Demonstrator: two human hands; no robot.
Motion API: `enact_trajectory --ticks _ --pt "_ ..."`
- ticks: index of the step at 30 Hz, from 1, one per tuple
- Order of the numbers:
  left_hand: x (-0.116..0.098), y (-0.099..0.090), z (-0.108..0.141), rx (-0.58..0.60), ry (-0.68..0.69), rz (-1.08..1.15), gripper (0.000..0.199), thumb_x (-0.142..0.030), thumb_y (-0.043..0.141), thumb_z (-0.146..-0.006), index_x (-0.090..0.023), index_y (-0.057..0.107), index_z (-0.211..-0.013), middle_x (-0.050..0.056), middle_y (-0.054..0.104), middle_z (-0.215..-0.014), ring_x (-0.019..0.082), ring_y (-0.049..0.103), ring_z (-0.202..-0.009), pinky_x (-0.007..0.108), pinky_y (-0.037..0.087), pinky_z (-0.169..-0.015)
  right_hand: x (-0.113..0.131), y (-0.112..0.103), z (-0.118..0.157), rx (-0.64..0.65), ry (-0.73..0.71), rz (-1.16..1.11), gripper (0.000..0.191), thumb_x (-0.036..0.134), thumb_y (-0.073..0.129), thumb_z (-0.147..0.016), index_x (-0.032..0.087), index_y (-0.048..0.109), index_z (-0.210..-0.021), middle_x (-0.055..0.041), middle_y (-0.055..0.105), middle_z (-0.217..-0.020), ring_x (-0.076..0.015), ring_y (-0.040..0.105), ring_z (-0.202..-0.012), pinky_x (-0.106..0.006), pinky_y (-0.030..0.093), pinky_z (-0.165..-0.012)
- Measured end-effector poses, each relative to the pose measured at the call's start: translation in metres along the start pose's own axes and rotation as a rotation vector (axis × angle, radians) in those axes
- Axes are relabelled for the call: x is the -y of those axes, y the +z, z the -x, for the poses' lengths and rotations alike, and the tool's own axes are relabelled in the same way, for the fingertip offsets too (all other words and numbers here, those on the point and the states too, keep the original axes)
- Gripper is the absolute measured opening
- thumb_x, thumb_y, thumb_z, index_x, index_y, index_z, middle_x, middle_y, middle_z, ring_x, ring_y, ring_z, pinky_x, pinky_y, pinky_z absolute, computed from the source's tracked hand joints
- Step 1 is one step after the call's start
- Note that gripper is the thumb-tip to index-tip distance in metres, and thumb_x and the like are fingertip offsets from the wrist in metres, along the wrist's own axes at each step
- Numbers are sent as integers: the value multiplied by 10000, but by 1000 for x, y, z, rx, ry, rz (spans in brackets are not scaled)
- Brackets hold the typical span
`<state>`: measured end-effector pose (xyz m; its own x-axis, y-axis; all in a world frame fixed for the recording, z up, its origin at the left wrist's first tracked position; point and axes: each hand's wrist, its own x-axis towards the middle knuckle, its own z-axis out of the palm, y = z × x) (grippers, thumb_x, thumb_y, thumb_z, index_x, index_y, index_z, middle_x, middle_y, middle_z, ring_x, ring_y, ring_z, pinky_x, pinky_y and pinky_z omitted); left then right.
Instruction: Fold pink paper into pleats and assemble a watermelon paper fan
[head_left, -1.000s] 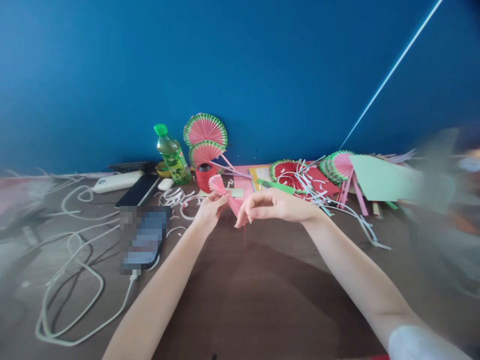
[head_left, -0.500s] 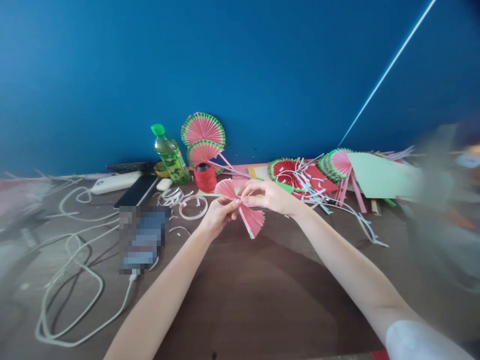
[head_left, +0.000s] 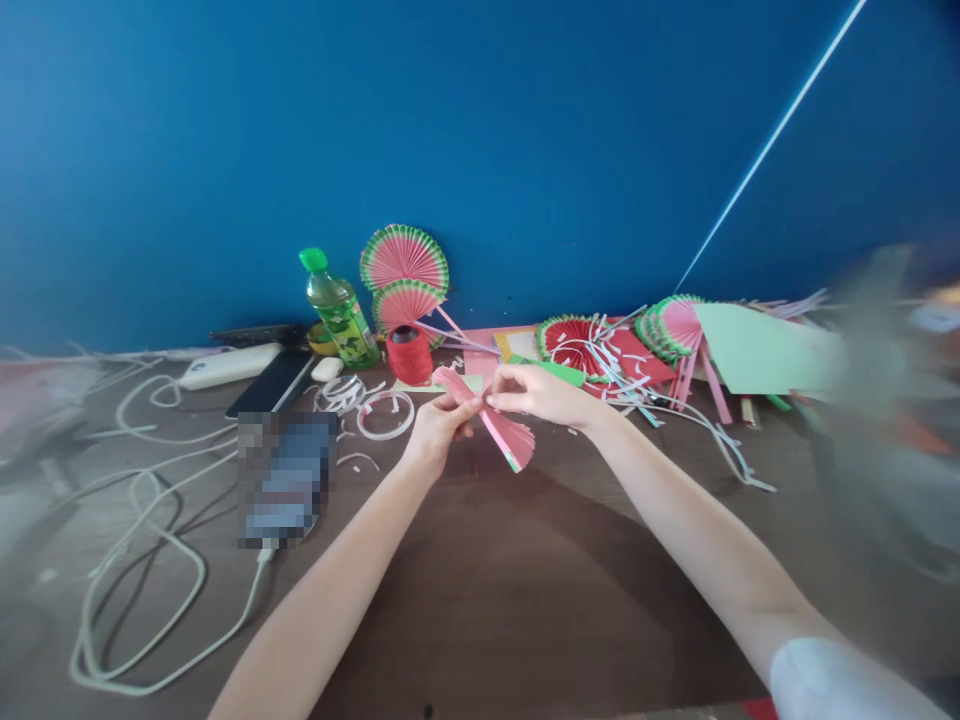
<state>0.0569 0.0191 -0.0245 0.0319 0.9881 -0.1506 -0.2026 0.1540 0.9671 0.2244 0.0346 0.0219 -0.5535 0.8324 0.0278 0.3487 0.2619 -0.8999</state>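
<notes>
A pleated pink paper piece [head_left: 508, 436] with a green edge fans out at both ends and narrows in the middle. My left hand [head_left: 444, 422] pinches it at the narrow middle. My right hand [head_left: 531, 392] is closed at the same spot, thumb and fingertips together against the fold; any thread there is too small to make out. Just behind my left hand stands a red thread spool [head_left: 409, 356]. Finished pink and green paper fans [head_left: 405, 256] lean on the blue wall.
At left are a green-capped bottle [head_left: 339, 310], a blurred-out phone [head_left: 291, 480], a white cable [head_left: 202, 570] and a tape roll [head_left: 385, 415]. Back right holds a red fan [head_left: 562, 342], paper strips [head_left: 600, 350] and a pale green sheet [head_left: 757, 352].
The pink paper has tilted and its two fanned ends look narrower. My fingers have shifted slightly at its middle; both hands still hold it.
</notes>
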Motion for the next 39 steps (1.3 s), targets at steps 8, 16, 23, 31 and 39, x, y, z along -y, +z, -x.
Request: enact_trajectory --ticks 8,16,23,31,39 --pt "4 3 2 -135 78 -90 317 -410 785 -500 -141 623 -541 -59 450 -388 28 333 -340 197 191 -368 -9 2 -3 28 -29 167 208 374 541 -773 184 483 -711 9 528 -742 -128 479 -691 -271 363 -657" --pt "3 6 5 -175 55 -85 301 -407 772 -523 -147 622 -550 -62 445 -386 32 336 -355 195 211 -384 -10 5 -4 -26 -18 205 118 263 549 -735 173 500 -677 -5 577 -706 -128 513 -642 -270 376 -620" --pt "4 5 2 -30 -23 45 367 -330 824 -452 -140 655 -717 3 646 -667 101 583 -588 198 390 -521 -5 5 -3 -89 -32 165 116 196 545 -725 171 478 -633 -25 613 -701 -133 543 -632 -276 402 -610" --pt "4 4 1 34 -9 28 349 -316 805 -508 -129 649 -757 32 668 -759 147 622 -713 271 462 -692 -4 0 -1 -72 -23 132 160 278 567 -761 163 505 -668 -15 615 -696 -125 550 -631 -274 410 -618" --pt "-6 3 4 133 -15 -72 310 -317 770 -554 -118 666 -767 48 667 -737 126 599 -650 205 408 -513 0 -9 1 -51 -25 -2 113 273 582 -761 170 548 -729 -15 634 -718 -128 591 -660 -286 461 -653"
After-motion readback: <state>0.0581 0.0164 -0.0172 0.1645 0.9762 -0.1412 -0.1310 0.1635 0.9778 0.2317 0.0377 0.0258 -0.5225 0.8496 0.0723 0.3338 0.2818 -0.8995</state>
